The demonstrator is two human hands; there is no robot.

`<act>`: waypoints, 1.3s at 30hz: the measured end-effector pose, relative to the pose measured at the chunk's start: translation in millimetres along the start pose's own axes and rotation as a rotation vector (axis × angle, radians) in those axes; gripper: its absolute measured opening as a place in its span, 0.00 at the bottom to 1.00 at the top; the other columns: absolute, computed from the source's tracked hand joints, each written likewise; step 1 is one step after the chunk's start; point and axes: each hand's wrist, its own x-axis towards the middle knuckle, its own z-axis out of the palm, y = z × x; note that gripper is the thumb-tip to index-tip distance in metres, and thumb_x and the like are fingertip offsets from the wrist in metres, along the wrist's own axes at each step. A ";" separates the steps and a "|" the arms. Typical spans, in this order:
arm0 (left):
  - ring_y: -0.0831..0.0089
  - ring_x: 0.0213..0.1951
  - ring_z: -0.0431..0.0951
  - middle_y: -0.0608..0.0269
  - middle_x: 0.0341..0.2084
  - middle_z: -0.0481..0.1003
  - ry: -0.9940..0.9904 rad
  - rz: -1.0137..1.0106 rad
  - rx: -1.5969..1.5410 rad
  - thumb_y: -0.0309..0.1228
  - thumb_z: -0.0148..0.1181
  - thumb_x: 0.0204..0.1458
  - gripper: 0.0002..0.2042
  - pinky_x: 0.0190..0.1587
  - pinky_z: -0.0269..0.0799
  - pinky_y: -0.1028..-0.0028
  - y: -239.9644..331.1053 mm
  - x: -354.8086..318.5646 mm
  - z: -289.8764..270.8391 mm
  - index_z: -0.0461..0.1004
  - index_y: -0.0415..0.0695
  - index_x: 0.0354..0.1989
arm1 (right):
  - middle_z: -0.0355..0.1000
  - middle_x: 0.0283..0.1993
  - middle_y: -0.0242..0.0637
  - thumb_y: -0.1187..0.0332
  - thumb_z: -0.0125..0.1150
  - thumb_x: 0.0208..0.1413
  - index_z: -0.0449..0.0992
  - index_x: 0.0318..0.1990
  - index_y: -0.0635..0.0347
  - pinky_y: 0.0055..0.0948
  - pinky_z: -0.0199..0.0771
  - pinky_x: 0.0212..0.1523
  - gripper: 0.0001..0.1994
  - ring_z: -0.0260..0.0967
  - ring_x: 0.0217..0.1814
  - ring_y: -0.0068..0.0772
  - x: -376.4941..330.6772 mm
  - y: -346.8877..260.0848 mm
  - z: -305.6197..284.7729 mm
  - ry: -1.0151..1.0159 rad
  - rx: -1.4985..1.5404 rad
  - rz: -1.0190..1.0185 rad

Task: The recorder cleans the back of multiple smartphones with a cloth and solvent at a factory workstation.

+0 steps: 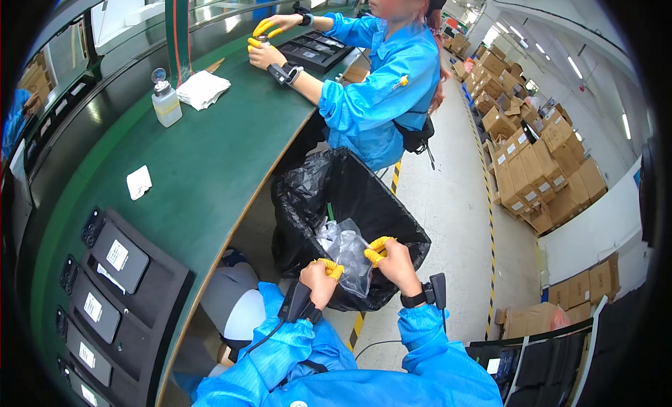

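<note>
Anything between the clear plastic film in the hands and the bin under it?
Nothing visible. Left hand and right hand both pinch the film, which hangs right over the open mouth of the black-lined bin. The bench edge sits off to the left.

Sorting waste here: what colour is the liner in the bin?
Black, in the head view: the bin liner.

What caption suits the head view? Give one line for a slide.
Both hands, left hand and right hand, hold a crumpled clear plastic bag over a black-lined waste bin beside a green workbench.
</note>
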 end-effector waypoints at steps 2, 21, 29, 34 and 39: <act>0.61 0.22 0.79 0.53 0.20 0.78 -0.035 0.036 0.170 0.40 0.68 0.46 0.14 0.27 0.73 0.67 12.1 -2.6 -8.9 0.79 0.40 0.26 | 0.75 0.27 0.46 0.67 0.69 0.46 0.77 0.32 0.65 0.34 0.74 0.32 0.11 0.76 0.30 0.44 -2.1 -4.0 2.0 -0.046 0.070 0.005; 0.51 0.28 0.77 0.49 0.25 0.75 0.049 0.037 0.168 0.40 0.64 0.49 0.14 0.31 0.71 0.58 20.5 6.7 -21.2 0.75 0.39 0.25 | 0.64 0.56 0.54 0.63 0.76 0.36 0.64 0.56 0.68 0.41 0.62 0.58 0.38 0.60 0.59 0.56 -7.7 -16.2 -29.7 0.070 -0.359 -0.215; 0.56 0.29 0.76 0.52 0.22 0.75 0.033 -0.086 0.071 0.51 0.77 0.29 0.27 0.33 0.71 0.62 14.9 2.5 -8.8 0.73 0.38 0.20 | 0.75 0.38 0.52 0.71 0.72 0.40 0.74 0.42 0.67 0.36 0.73 0.40 0.20 0.75 0.41 0.50 -9.2 -25.3 17.3 -0.138 -0.001 0.102; 0.55 0.29 0.76 0.53 0.23 0.75 0.069 -0.214 -0.033 0.47 0.79 0.26 0.25 0.33 0.71 0.62 17.2 8.1 -14.9 0.72 0.39 0.21 | 0.75 0.36 0.52 0.77 0.68 0.41 0.74 0.41 0.66 0.37 0.73 0.38 0.16 0.75 0.40 0.50 -11.6 -45.9 14.0 -0.074 -0.032 -0.070; 0.48 0.31 0.75 0.46 0.28 0.73 0.225 -0.056 0.126 0.23 0.62 0.37 0.05 0.35 0.72 0.58 22.7 18.1 -36.1 0.73 0.38 0.24 | 0.75 0.34 0.50 0.78 0.58 0.43 0.76 0.34 0.63 0.45 0.74 0.36 0.08 0.74 0.36 0.54 -7.8 -29.4 -0.8 0.179 -0.475 -0.087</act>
